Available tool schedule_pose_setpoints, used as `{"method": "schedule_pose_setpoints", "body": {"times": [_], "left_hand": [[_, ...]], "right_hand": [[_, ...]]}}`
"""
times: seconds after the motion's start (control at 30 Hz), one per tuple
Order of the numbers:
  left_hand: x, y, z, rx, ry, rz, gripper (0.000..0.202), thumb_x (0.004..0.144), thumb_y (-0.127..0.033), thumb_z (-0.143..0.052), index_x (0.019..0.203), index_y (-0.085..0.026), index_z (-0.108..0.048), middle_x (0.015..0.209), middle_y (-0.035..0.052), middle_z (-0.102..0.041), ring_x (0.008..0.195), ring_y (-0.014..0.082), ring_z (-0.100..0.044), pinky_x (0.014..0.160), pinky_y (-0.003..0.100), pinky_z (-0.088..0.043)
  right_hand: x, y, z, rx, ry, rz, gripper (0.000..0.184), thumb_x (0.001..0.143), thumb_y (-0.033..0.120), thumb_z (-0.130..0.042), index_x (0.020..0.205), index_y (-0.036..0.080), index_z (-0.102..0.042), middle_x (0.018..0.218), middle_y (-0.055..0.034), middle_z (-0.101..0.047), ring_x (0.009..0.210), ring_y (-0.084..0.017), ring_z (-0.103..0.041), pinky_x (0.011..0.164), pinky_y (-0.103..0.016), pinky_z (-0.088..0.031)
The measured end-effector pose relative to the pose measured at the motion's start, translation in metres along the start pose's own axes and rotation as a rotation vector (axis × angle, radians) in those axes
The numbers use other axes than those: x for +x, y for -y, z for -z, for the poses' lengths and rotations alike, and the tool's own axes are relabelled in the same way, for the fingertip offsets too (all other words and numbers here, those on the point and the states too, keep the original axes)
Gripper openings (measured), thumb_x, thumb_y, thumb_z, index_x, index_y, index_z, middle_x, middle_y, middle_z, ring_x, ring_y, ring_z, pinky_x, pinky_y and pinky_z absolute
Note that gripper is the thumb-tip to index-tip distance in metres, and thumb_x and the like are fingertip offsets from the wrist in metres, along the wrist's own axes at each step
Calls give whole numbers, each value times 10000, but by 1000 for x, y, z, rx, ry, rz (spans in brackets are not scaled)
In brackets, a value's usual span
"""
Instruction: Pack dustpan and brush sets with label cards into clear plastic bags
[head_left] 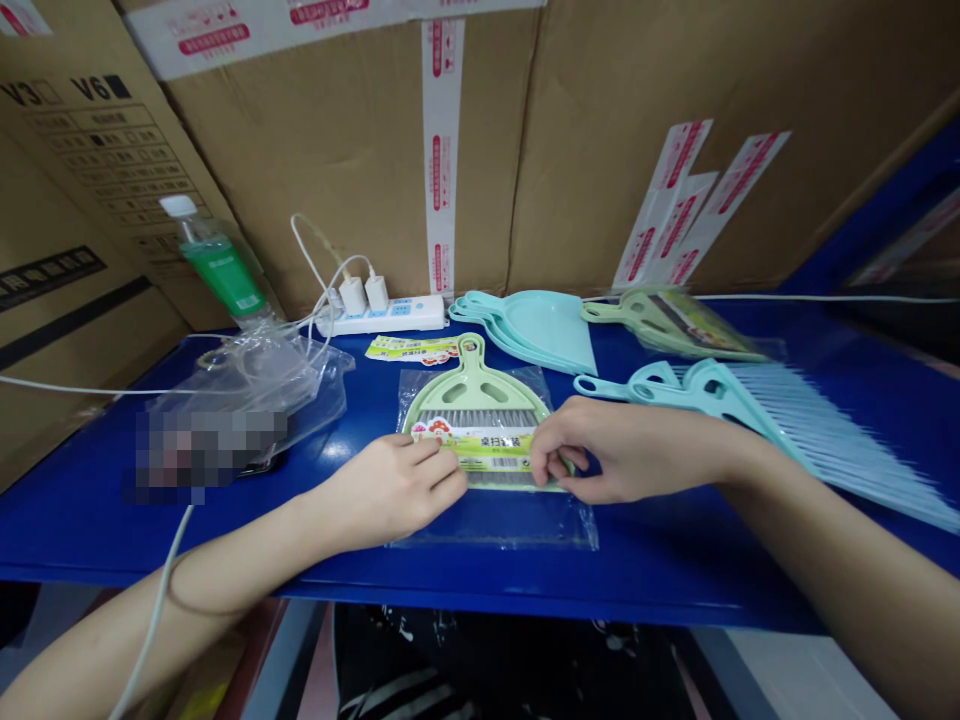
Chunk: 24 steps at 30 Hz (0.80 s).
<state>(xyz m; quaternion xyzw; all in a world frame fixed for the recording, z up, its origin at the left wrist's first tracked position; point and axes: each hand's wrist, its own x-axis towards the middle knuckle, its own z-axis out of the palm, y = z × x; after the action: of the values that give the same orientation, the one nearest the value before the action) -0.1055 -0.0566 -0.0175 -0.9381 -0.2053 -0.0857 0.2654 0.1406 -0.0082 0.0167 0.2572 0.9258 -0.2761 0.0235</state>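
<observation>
Lying flat at the middle of the blue counter (675, 565), near its front edge: one pale green dustpan (471, 380), handle pointing away from the person, with a grey-bristled brush (480, 420) set against it. Printed label (491, 443), yellow, white and green with a red mushroom motif, across the bristles. Clear plastic bag (517, 525) about the set, its lower part extending toward the front edge.

Left hand (412, 487): fingers curled, at the label's left end; whether it pinches anything, cannot tell. Right hand (611, 450): fingers bent, at the label's right end, thumb apart from the forefinger and near the pan's lower right corner; a firm grip cannot be made out.

Just behind the dustpan, to the left: fanned label cards (405, 349). Behind these: white power strip (412, 313) with white plugs (377, 293). Rear centre: turquoise dustpans (544, 325), stacked. Rear right: a second green set (675, 322), bagged. Right: turquoise brushes (847, 430), bristles pointing right.

Left side: green-labelled bottle (229, 275), white cap, tilted; crumpled clear plastic (262, 380); a pixelated item, unidentifiable. Backing: cardboard boxes (337, 150) with red-and-white tape (442, 160).
</observation>
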Motion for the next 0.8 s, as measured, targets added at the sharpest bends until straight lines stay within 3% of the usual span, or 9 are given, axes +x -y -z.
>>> {"method": "schedule_pose_setpoints", "body": {"times": [0.17,0.43,0.67,0.8], "left_hand": [[1,-4,-1,35,-74,0,246,910,-75,-373,771,-158,-558,646,-10,-580,597,134,-554,519,261,-434],[3,-5,2,64,-73,64,225,875,-85,-398,712,-174,-524,649,-6,-587,590,145,-562,522,277,-413],[6,-10,-4,126,-159,100,143,843,-95,-520,719,-167,-534,595,-26,-542,558,131,-530,485,277,-327],[7,-13,-8,121,-188,105,134,844,-87,-527,735,-158,-558,604,-23,-545,566,132,-526,505,280,-343]], "right_hand": [[0,-1,3,58,9,6,259,635,40,-497,797,161,-660,630,25,-617,549,-99,-523,556,-202,-430],[0,2,0,-5,8,-26,293,649,24,-499,830,151,-691,665,4,-650,582,-111,-553,581,-215,-435],[2,-2,2,65,10,9,282,655,42,-511,838,143,-699,658,1,-653,558,-100,-546,555,-204,-437],[3,-5,2,125,14,42,252,676,83,-512,839,137,-695,636,3,-641,532,-92,-522,538,-202,-429]]}}
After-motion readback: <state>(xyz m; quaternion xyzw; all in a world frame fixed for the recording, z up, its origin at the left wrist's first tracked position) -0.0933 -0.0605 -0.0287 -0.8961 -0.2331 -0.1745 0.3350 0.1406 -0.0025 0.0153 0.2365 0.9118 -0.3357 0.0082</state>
